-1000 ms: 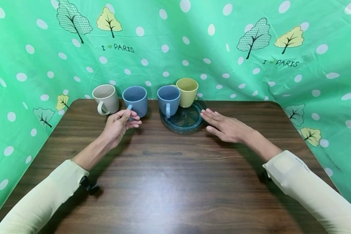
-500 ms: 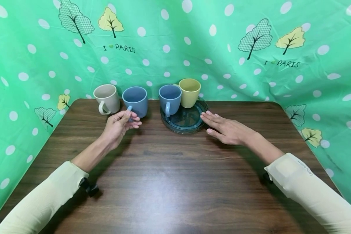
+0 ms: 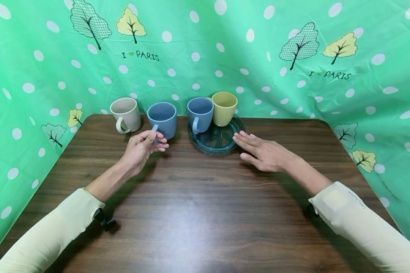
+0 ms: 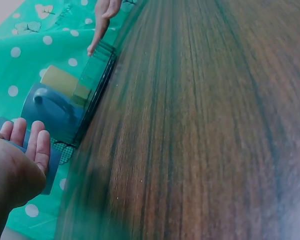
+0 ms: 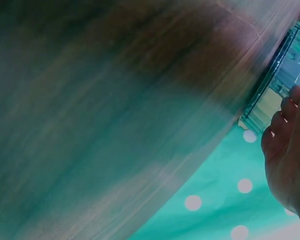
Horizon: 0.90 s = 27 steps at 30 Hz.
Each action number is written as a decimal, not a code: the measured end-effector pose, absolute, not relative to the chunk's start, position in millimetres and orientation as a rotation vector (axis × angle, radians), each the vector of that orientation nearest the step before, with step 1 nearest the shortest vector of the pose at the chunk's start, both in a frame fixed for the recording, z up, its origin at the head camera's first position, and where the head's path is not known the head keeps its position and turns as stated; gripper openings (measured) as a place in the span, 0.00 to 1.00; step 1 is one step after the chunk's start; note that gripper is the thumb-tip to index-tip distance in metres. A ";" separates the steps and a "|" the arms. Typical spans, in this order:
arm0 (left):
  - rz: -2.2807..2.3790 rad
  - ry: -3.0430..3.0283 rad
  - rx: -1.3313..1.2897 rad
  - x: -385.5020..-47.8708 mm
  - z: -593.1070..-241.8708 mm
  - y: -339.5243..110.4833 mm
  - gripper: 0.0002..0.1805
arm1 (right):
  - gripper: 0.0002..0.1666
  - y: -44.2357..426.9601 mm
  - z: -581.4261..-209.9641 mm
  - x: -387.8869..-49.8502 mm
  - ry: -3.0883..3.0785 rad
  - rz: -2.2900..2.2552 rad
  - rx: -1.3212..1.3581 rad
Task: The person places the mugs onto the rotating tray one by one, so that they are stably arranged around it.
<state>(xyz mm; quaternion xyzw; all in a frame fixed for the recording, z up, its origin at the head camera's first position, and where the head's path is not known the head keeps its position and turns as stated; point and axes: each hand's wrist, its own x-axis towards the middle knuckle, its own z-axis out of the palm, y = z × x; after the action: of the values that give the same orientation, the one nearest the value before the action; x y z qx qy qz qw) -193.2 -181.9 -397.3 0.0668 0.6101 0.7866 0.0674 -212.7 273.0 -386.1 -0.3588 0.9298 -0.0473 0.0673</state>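
Note:
My left hand (image 3: 138, 151) pinches the handle of a blue mug (image 3: 166, 125) between thumb and fingers. In the left wrist view the palm hides most of this mug (image 4: 52, 172). To its right, a round, dark see-through turntable tray (image 3: 216, 151) bears a second blue mug (image 3: 205, 117), its handle facing me, and a yellow mug (image 3: 227, 110) behind. Straight fingers of my right hand (image 3: 266, 153) touch the tray's right rim. In the right wrist view, that hand (image 5: 287, 160) partly covers the tray.
A light grey mug (image 3: 130, 115) stands left of the held mug, handle toward me. All stand along the far edge of a dark wooden table (image 3: 191, 212). A green dotted curtain (image 3: 198, 45) hangs close behind and along both sides.
The tray has turned a little clockwise: the yellow mug has shifted right and its blue mug slightly back. My left hand has moved the held mug slightly right. The right fingers stay at the rim.

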 end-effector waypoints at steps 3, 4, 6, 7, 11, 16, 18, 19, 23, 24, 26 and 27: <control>2.360 1.841 0.206 -191.8 -397.2 -181.5 0.17 | 0.41 272.5 -386.6 -210.7 2.798 -0.161 -1.074; 2.357 1.840 0.211 -191.3 -397.2 -181.6 0.17 | 0.41 272.3 -386.8 -210.2 2.796 -0.163 -1.074; 2.355 1.842 0.214 -190.6 -397.3 -181.8 0.17 | 0.41 271.8 -387.2 -209.4 2.794 -0.168 -1.080; 2.359 1.833 0.218 -190.4 -397.2 -181.8 0.17 | 0.41 271.6 -387.3 -209.0 2.793 -0.170 -1.083; 2.365 1.833 0.213 -189.6 -396.1 -181.4 0.17 | 0.41 270.2 -387.4 -207.9 2.795 -0.164 -1.104; 2.366 1.825 0.210 -189.3 -394.5 -180.5 0.16 | 0.42 269.1 -387.1 -206.2 2.788 -0.163 -1.121; 2.369 1.818 0.212 -189.3 -393.7 -179.6 0.16 | 0.42 268.9 -387.0 -205.5 2.784 -0.168 -1.119; 2.371 1.816 0.213 -189.3 -393.3 -179.1 0.16 | 0.42 268.9 -387.0 -205.2 2.783 -0.170 -1.119; 2.374 1.816 0.222 -188.7 -391.0 -176.6 0.16 | 0.42 268.9 -387.3 -204.3 2.786 -0.176 -1.124; 2.375 1.817 0.225 -188.4 -390.3 -175.9 0.17 | 0.42 268.8 -387.4 -204.0 2.787 -0.174 -1.128; 2.377 1.819 0.230 -187.7 -388.9 -174.6 0.17 | 0.42 268.6 -387.4 -203.2 2.790 -0.171 -1.136; 2.377 1.821 0.231 -187.1 -388.1 -174.0 0.17 | 0.42 268.3 -387.3 -202.7 2.792 -0.170 -1.141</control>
<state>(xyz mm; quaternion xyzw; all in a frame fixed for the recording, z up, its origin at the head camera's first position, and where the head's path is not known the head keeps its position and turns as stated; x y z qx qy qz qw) -187.1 -174.0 -388.1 0.0768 0.6050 0.7895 0.0691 -202.7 268.3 -387.3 -0.3769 0.9226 -0.0561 0.0604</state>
